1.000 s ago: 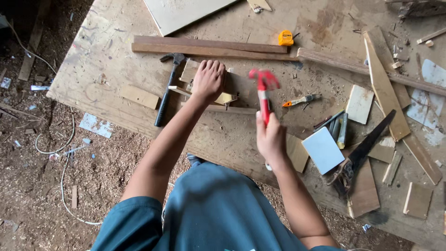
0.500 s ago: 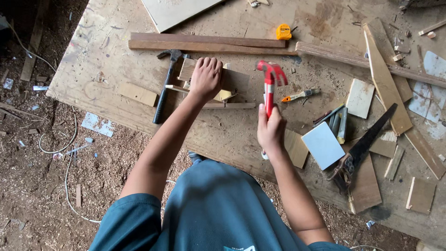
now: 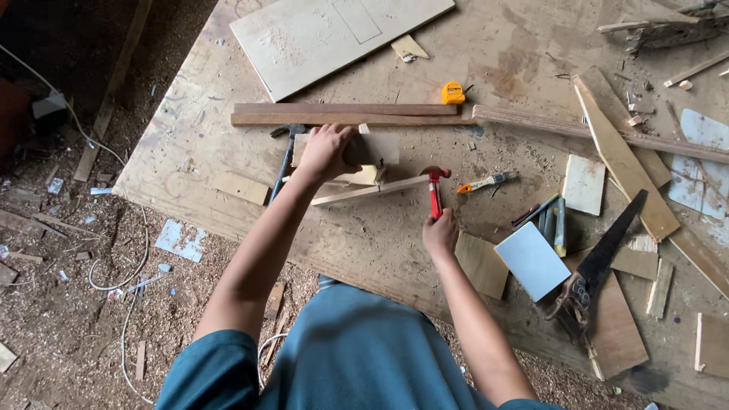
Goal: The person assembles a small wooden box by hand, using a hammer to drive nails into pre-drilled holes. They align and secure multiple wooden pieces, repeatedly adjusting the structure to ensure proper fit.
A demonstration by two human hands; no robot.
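Right hand (image 3: pixel 440 234) gripped on red claw hammer (image 3: pixel 435 190), head down on thin wood strip (image 3: pixel 370 191). Left hand (image 3: pixel 326 150) pressed flat on small wood block (image 3: pixel 376 149), just left of hammer head.

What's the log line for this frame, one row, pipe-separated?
left hand pressing small wood block | right hand gripping red hammer, head down at thin strip | saw lying apart

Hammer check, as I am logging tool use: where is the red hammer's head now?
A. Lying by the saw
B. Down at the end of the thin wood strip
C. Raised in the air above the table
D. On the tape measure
B: the right hand grips the hammer with its head down at the end of the strip, which runs under the left hand.
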